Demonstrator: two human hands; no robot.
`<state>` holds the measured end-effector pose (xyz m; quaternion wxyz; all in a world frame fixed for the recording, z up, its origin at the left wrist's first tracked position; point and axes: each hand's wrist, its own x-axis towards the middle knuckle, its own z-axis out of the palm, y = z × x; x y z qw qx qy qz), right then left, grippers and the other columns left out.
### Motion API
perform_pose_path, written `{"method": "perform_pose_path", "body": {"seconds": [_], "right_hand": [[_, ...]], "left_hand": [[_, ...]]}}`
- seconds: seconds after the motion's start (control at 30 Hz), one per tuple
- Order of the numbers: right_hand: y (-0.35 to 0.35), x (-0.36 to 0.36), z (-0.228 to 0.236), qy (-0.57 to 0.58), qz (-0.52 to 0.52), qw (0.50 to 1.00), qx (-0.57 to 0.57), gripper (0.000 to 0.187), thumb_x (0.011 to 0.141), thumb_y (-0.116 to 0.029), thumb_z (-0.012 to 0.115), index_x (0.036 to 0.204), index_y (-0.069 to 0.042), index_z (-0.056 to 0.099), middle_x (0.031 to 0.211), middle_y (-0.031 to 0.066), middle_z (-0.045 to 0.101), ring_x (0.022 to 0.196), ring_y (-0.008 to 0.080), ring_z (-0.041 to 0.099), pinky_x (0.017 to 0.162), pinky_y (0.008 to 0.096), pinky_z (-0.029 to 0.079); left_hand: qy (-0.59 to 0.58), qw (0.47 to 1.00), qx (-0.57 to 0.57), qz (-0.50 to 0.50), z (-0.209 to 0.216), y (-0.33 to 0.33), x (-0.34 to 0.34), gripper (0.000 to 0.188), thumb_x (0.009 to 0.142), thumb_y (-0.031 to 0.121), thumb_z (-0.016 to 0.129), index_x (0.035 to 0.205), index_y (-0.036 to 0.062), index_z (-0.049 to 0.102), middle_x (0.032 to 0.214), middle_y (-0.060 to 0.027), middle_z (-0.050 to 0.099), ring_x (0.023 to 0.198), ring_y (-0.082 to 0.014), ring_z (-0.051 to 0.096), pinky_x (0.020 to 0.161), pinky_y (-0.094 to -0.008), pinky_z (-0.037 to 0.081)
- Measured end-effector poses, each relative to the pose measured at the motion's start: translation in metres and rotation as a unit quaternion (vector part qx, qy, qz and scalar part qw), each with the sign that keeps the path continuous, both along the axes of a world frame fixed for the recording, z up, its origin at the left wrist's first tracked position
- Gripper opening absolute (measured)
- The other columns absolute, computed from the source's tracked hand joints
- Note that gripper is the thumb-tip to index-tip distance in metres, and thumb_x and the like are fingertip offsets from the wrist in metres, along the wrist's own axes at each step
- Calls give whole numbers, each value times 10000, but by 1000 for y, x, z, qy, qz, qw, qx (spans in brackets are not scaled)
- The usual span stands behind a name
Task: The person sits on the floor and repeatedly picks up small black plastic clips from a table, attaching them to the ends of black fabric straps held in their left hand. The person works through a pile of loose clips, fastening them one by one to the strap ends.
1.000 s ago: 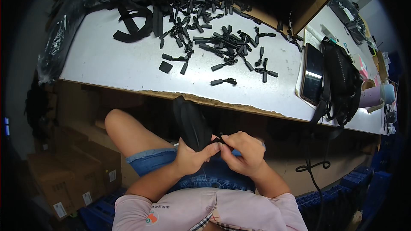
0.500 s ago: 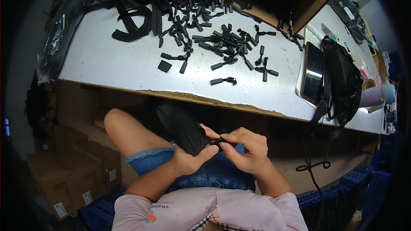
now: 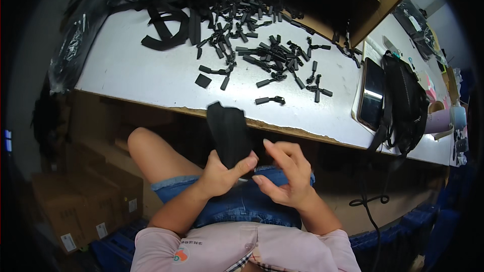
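In my left hand [image 3: 220,177] is a bundle of black strips [image 3: 229,132], which look like zipper tape. My thumb presses on its lower end, and its upper end rises in front of the table edge. My right hand [image 3: 288,180] is just to the right, with thumb and fingers apart and nothing visible between them. Past the edge, one black zipper slider with a long pull [image 3: 270,100] lies alone. Beyond it is a loose pile of such zipper sliders [image 3: 275,55]. A small black square piece [image 3: 203,80] lies to the left.
The white table [image 3: 166,78] has a chipped front edge. At its back stands an open cardboard box [image 3: 383,12]; black strips [image 3: 164,43] lie at the left. A phone [image 3: 370,93] and a black bag [image 3: 403,95] are on the right. Cartons [image 3: 93,206] stand below left.
My right hand has come off the black strips and opened. My left hand has kept hold of the bundle, which now stands more upright and nearer the table. The view has shifted slightly.
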<state>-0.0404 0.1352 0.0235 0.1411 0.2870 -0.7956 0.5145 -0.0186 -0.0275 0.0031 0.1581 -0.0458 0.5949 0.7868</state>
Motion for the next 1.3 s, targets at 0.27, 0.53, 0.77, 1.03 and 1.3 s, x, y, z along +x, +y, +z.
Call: {"method": "perform_pose_path", "body": {"seconds": [0.27,0.53,0.77,1.03,1.3], "right_hand": [[6,1,-11,-375,128,880,-261,48,772,-2,566,793,29,537,688,58,514,480,58,445,418,178,347],[2,8,-17,-543,104,762,-338,41,795,-12,525,767,17,531,638,57,527,449,70,446,387,193,350],[-5,-36,-6,126,-146,978,79,240,629,27,603,860,-31,581,791,80,546,572,178,474,478,260,404],[8,-64,-14,107,-159,970,149,199,614,41,602,796,-21,556,773,83,530,668,228,501,539,310,416],[3,-7,-10,72,-81,994,-9,282,586,4,676,847,-36,580,679,72,540,595,207,504,497,272,393]], "left_hand": [[26,996,87,-1,-1,3,4,263,729,65,652,958,31,528,792,-27,531,601,-59,501,524,-177,406],[425,869,-242,78,-5,15,-1,48,762,23,580,808,9,584,790,-60,474,528,-84,453,462,-189,370],[-96,965,229,80,1,18,-2,150,807,103,482,887,-24,482,680,-95,467,442,-92,388,393,-217,336],[-183,932,308,48,-1,18,-9,149,821,127,471,931,27,486,639,-69,477,487,-134,425,458,-262,376],[-178,919,339,92,-1,20,-8,190,846,173,473,940,7,470,633,-71,486,517,-151,481,493,-276,419]]}}
